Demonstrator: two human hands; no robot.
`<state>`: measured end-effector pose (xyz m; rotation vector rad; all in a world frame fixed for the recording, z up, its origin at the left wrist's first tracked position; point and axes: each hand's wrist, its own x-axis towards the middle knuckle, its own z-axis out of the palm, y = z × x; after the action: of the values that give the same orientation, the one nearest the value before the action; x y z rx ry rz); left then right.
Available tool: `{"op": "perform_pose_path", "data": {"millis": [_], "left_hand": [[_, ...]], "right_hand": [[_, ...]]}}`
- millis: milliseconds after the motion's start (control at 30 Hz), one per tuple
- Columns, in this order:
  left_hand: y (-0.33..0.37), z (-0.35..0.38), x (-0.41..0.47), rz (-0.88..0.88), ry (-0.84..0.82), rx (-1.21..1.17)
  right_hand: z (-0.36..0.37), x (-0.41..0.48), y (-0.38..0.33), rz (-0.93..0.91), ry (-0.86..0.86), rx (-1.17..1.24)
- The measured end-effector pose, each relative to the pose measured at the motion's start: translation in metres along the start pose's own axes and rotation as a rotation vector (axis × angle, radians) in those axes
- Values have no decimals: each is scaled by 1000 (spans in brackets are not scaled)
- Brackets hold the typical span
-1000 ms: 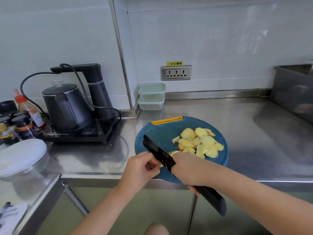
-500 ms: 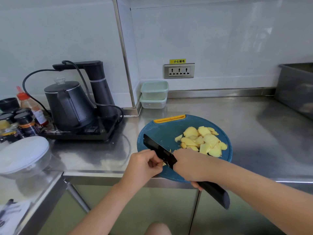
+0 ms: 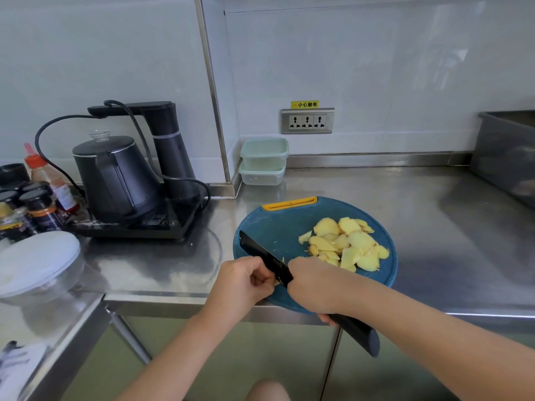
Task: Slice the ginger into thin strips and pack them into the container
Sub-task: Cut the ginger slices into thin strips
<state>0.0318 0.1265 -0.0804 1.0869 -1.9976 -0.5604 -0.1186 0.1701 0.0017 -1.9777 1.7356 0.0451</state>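
Right hand [image 3: 314, 285] clenched round the handle of a black knife [image 3: 264, 256]. The handle end sticks out toward the person below the wrist, and the blade runs forward-left from the hand, its edge down on the round blue cutting board [image 3: 275, 224].

Left hand [image 3: 243, 282] sits just left of the blade with its fingers curled and knuckles up against the blade's flat. A sliver of yellow shows between the fingers and the blade. Cannot tell what the fingers pin, as it is hidden under the hand.

Pile of ginger slices [image 3: 347, 247] lies on the board just beyond and right of the right hand, flat pale-yellow pieces overlapping, not yet strips. A few small bits lie at the blade beside the right hand.

The board lies on the steel table [image 3: 434, 227], its near edge hanging over the table's front, its orange grip slot on the far side from the hands.

Two stacked containers [image 3: 264, 162] with pale green lids stand well beyond the hands at the wall corner, with no ginger visible in them.

Far left of the left hand: black kettle [image 3: 115, 175] on its base, spice jars [image 3: 40, 209], a lidded glass bowl [image 3: 37, 261]. Far right of the right hand is a grey bin [image 3: 509, 151]. A wall socket [image 3: 307, 121] sits above the containers.
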Motion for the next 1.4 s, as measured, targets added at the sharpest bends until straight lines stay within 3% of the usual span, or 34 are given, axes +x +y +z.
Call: {"op": "perform_pose_path", "data": {"millis": [433,733,867,1133,1300,1400], "left_hand": [[12,-14,-2,-54,-68,101],[3,8,-28,6,164,147],[5,11,-26,-21,194,165],[6,12,-24,-20,226,168],[4,14,-28,-14,246,112],[4,15,-29,-10,250,112]], "right_hand": [[2,-8,-18,6,46,32],[10,-2,-11,10,108,39],[15,-1,-5,28,105,40],[18,-3,7,108,86,251],[14,-5,13,194,-3,520],[13,-3,14,180,-4,503]]}}
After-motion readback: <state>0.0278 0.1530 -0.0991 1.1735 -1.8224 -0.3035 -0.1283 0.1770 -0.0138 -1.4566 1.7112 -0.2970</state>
